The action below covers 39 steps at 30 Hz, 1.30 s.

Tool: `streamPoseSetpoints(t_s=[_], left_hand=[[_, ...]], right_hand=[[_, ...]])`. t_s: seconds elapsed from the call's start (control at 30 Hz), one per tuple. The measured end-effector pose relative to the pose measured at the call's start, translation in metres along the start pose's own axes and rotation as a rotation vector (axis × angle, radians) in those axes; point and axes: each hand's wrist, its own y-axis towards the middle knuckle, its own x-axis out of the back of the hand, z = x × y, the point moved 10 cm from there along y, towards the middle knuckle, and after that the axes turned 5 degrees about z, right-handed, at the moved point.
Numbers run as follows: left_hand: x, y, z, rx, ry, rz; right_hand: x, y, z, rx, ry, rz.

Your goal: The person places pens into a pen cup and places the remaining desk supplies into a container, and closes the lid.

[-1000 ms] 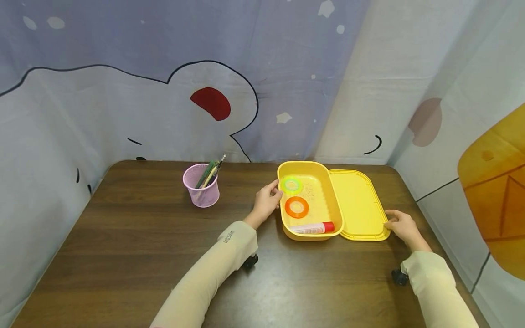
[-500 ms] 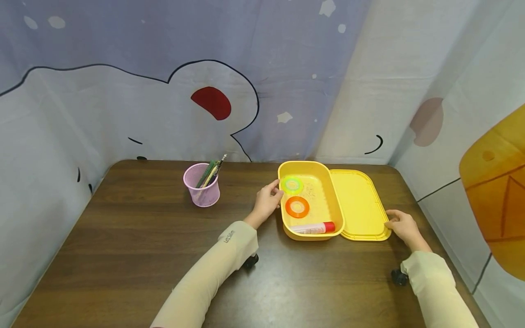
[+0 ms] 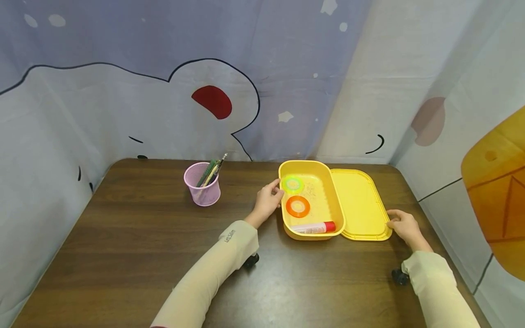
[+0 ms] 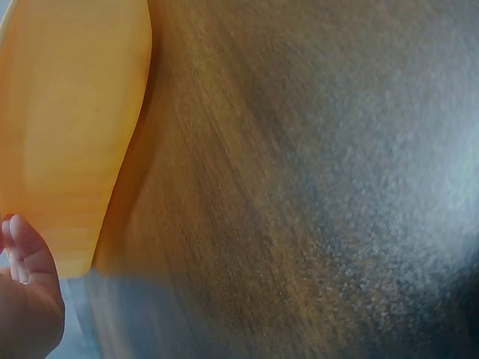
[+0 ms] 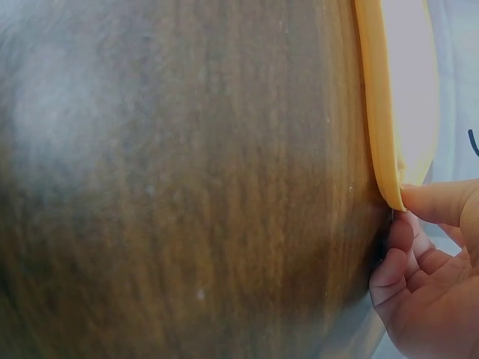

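Note:
A yellow plastic box [image 3: 334, 202] stands on the wooden table, top uncovered. In it lie a lime-green ring [image 3: 293, 177], an orange ring [image 3: 298, 214] and a pale tube with a red cap [image 3: 329, 226]. My left hand [image 3: 267, 200] grips the box's left side at the rim; the left wrist view shows curled fingers [image 4: 34, 247] against its outer wall. To the right of the box is its flat yellow lid [image 3: 361, 205]. My right hand [image 3: 405, 225] pinches the lid's near right corner, thumb on top and the other fingers below, as the right wrist view shows.
A purple mesh cup [image 3: 205, 193] with several pens and pencils stands left of the box. The table [image 3: 164, 255] ends at a printed curtain [image 3: 299, 91] behind, and more curtain runs along the right side.
Both hands, the box and the lid keep their places on the table. Only the head view shifts very slightly.

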Motion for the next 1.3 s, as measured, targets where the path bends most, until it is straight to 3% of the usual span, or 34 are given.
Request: streamPoseSetpoints(t_s=[0.37, 0.67, 1.0, 1.3], left_hand=[[0.001, -0.002, -0.004, -0.009, -0.004, -0.004], [0.0, -0.002, -0.004, -0.007, -0.002, -0.001], [0.0, -0.003, -0.004, -0.004, -0.004, 0.0], [0.0, -0.004, -0.004, -0.002, 0.006, -0.001]], right_hand=[[0.002, 0.001, -0.001, 0.001, 0.096, 0.041], [0.015, 0.001, 0.01, 0.018, 0.124, 0.064], [0.022, -0.002, 0.016, -0.022, 0.2, 0.078], [0.033, -0.007, 0.027, 0.011, 0.277, 0.089]])
